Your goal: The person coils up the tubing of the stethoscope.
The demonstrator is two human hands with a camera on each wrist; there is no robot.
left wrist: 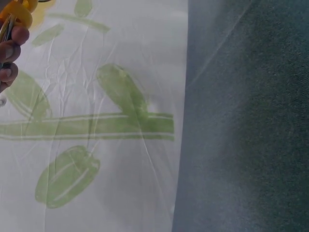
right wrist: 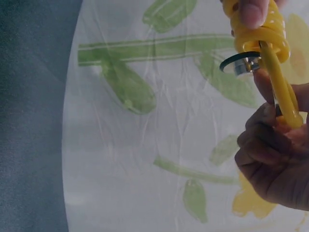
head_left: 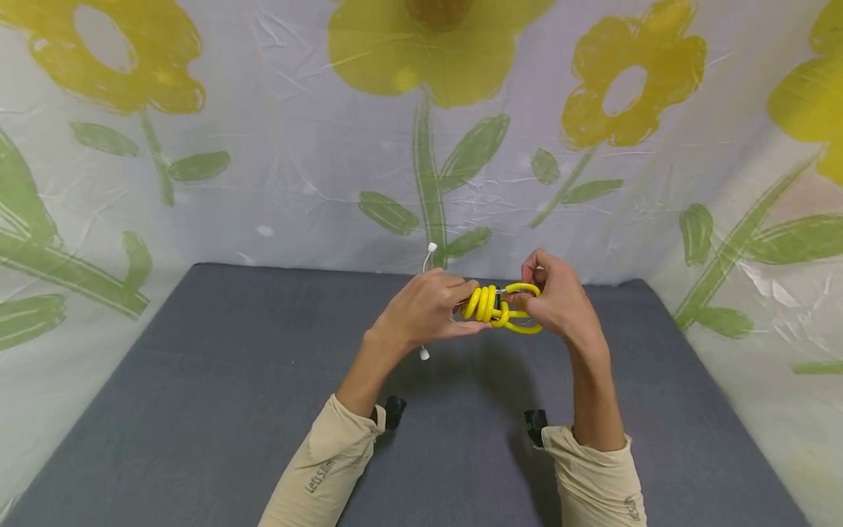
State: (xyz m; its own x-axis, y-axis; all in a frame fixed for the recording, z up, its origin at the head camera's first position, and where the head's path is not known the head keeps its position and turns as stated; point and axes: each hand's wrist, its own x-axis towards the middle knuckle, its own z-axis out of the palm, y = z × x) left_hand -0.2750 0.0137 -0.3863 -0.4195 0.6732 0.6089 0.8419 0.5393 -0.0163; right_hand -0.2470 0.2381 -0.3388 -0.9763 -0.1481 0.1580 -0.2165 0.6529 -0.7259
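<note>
A yellow stethoscope [head_left: 486, 304] is held up between both hands over the grey surface, its tubing wound in several tight coils. My left hand [head_left: 428, 307] grips the coiled end and the metal ear tubes; white ear tips [head_left: 432, 247] stick out above and below that hand. At the other end, my right hand [head_left: 560, 296] pinches a loop of the tubing with thumb and fingers. The right wrist view shows the metal chest piece [right wrist: 245, 65] with its dark rim beside the coils. Only fingertips [left wrist: 8, 73] and a bit of yellow tubing [left wrist: 18, 14] appear in the left wrist view.
A dark grey padded surface [head_left: 217, 380] spreads under the arms. Behind it and at both sides hangs a pale sheet [head_left: 290, 183] printed with yellow flowers and green leaves. Black wrist cameras [head_left: 395, 412] stick out from the beige sleeves.
</note>
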